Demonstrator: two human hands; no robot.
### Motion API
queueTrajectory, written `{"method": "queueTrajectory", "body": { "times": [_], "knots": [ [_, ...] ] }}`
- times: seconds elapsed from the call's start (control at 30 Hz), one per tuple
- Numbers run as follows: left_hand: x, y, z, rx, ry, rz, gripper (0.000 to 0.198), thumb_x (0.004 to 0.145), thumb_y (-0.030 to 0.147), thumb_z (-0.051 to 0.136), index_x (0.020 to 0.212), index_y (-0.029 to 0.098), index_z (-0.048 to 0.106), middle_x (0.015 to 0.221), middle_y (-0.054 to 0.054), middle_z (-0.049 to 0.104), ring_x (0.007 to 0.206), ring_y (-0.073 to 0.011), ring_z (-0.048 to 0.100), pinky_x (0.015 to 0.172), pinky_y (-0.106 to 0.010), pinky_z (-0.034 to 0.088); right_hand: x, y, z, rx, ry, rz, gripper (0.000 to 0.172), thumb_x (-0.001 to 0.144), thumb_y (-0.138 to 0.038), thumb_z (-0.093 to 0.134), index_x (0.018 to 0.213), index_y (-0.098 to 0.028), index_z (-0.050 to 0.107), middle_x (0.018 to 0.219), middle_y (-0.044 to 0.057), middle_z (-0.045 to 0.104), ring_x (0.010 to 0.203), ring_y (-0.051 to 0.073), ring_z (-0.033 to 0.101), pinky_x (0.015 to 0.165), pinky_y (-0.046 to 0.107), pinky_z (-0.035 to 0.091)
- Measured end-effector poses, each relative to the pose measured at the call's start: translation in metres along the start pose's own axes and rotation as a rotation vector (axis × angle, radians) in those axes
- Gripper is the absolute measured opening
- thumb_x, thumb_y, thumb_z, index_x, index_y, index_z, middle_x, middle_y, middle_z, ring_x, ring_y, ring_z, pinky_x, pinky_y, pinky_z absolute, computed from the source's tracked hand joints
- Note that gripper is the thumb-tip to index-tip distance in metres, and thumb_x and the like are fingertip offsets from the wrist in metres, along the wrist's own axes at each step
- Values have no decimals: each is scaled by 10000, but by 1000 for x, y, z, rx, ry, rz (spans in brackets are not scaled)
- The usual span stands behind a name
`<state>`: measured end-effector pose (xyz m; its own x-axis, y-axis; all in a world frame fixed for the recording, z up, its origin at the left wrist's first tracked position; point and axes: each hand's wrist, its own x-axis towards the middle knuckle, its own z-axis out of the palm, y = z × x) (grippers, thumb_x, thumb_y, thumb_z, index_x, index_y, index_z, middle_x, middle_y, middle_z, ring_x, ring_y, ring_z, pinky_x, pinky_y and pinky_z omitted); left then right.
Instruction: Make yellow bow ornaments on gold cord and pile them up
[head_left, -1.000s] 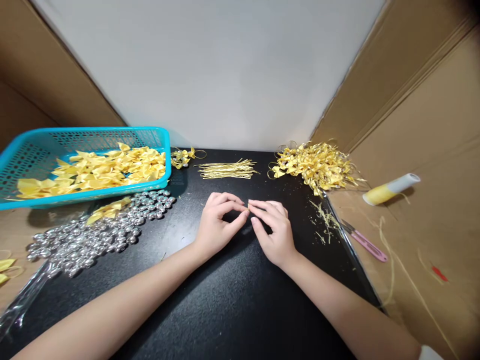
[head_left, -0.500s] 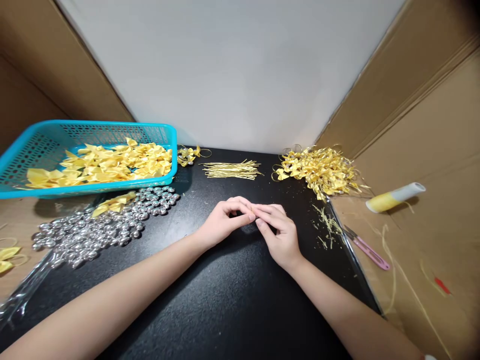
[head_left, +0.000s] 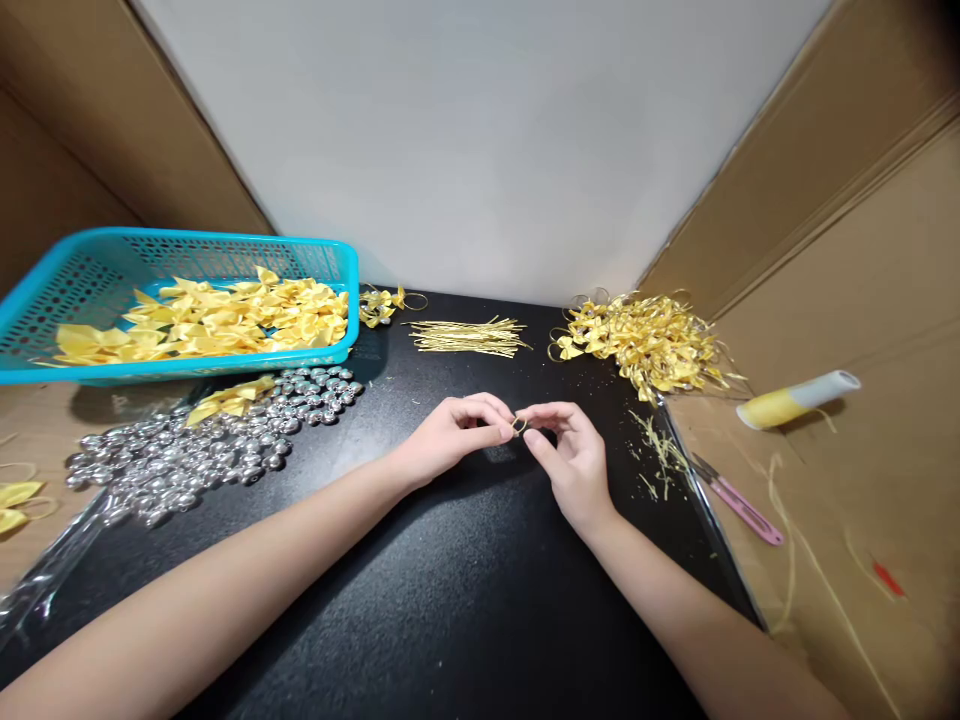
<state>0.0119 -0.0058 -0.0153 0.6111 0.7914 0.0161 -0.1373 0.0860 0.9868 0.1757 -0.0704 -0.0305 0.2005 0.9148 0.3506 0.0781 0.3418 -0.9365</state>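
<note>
Your left hand (head_left: 450, 440) and your right hand (head_left: 574, 460) meet fingertip to fingertip just above the middle of the black surface (head_left: 465, 600). Each pinches one side of a tiny gold loop (head_left: 519, 425) between thumb and forefinger, with the other fingers curled in. The loop hangs between the two hands, clear of the surface; it is too small to make out more.

To your left, a teal basket (head_left: 45, 300) heaped with yellow ribbon bows (head_left: 225, 320) sits at the edge of the surface. Just in front of it, silver beads (head_left: 202, 450) spill from a clear plastic bag (head_left: 45, 580), with one loose bow (head_left: 232, 397) lying on top of them. A few small bows (head_left: 379, 305) lie beside the basket's right corner.

Straight ahead of your hands, near the white back wall, lies a bundle of gold wire strands (head_left: 469, 337). To its right is a pile of bows with gold loops (head_left: 649, 340), and gold trimmings (head_left: 660, 455) are scattered near your right hand. On the cardboard to the right rest pink snips (head_left: 739, 500) and a spool of yellow thread (head_left: 795, 398); I can read no writing on either.
</note>
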Motion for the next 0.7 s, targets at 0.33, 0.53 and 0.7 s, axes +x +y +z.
{"method": "queueTrajectory", "body": {
  "times": [0.33, 0.53, 0.7],
  "knots": [
    [0, -2, 0, 180, -12, 20, 90, 745, 251, 727, 689, 184, 748, 874, -27, 644, 790, -138, 572, 726, -289, 421, 0, -2, -2, -204, 32, -101, 87, 811, -156, 683, 828, -231, 643, 819, 6, 695, 801, 171, 651, 779, 349, 513],
    [-2, -4, 1, 332, 82, 125, 103, 775, 265, 707, 716, 185, 734, 844, -35, 667, 775, -155, 584, 696, -302, 420, -1, -8, -1, -490, 31, -325, 166, 800, -79, 645, 735, -232, 645, 776, 2, 725, 774, 187, 632, 777, 392, 481],
    [-8, -3, 5, 662, 222, 324, 92, 814, 232, 691, 734, 198, 721, 821, -20, 677, 839, -173, 578, 803, -339, 414, -2, -10, 1, -583, 22, -313, 129, 802, -126, 652, 828, -236, 714, 917, 28, 747, 882, 215, 636, 838, 426, 475]
  ]
}}
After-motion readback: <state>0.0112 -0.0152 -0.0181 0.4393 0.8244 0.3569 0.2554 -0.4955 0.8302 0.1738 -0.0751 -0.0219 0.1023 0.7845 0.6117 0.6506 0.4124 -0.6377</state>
